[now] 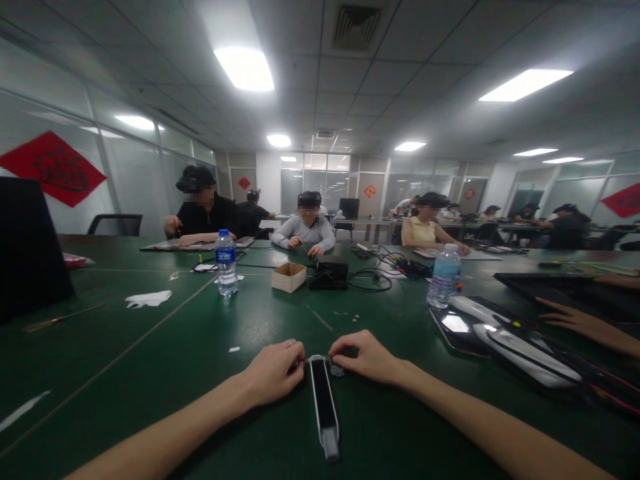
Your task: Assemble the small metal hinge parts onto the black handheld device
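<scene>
Head — device (pixel 324 400) between left hand (pixel 275 371) and right hand (pixel 366 357)

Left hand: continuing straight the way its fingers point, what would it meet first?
Most likely the far end of the narrow black-and-white device, just beyond the fingertips of the left hand; whether they already touch is unclear.
</scene>
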### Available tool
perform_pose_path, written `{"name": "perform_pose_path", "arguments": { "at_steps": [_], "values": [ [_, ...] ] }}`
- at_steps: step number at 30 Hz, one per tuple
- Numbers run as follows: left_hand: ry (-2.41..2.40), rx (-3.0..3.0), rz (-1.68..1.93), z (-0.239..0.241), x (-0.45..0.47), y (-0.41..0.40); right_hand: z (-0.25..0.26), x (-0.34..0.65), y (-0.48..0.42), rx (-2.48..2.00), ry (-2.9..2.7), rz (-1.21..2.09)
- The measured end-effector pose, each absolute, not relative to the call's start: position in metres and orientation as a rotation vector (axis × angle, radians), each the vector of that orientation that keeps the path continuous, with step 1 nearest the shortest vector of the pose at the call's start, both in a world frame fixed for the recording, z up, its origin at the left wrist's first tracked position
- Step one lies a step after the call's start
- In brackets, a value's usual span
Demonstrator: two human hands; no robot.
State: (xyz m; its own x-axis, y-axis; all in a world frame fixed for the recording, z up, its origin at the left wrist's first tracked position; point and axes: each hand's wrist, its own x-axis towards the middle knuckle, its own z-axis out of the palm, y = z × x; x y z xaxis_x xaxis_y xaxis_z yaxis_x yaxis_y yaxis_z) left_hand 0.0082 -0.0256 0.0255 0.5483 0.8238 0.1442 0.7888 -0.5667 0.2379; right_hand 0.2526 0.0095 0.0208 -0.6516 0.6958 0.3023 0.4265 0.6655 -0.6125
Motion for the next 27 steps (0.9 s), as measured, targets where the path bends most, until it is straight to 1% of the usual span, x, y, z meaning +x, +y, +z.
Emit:
{"name": "perform_pose_path", "arguments": {
  "at_steps": [3,5,11,16,18,21,27],
  "values": [
    [1.39,2.647,0.356,0.026,0.008,-0.025,0.019,0.25,0.007,-0.875,-2.337,0.659],
    [1.401,2.657,0.348,0.025,0.008,-0.025,0.018,0.249,0.006,-0.874,-2.381,0.571],
    [1.397,2.648,0.349,0.022,0.008,-0.023,0.03,0.263,0.016,-0.843,-2.595,0.099],
    [1.379,2.658,0.367,0.017,0.007,-0.019,0.047,0.294,0.039,-1.129,-2.691,-0.306],
    [1.371,2.663,0.38,0.016,0.008,-0.018,0.051,0.306,0.046,-1.274,-2.744,-0.33],
    [1.374,2.658,0.374,0.017,0.01,-0.018,0.049,0.316,0.051,-1.408,-2.782,-0.253],
    [1.406,2.667,0.366,0.023,0.014,-0.02,0.032,0.318,0.06,-1.46,-2.755,-0.12]
  ]
}}
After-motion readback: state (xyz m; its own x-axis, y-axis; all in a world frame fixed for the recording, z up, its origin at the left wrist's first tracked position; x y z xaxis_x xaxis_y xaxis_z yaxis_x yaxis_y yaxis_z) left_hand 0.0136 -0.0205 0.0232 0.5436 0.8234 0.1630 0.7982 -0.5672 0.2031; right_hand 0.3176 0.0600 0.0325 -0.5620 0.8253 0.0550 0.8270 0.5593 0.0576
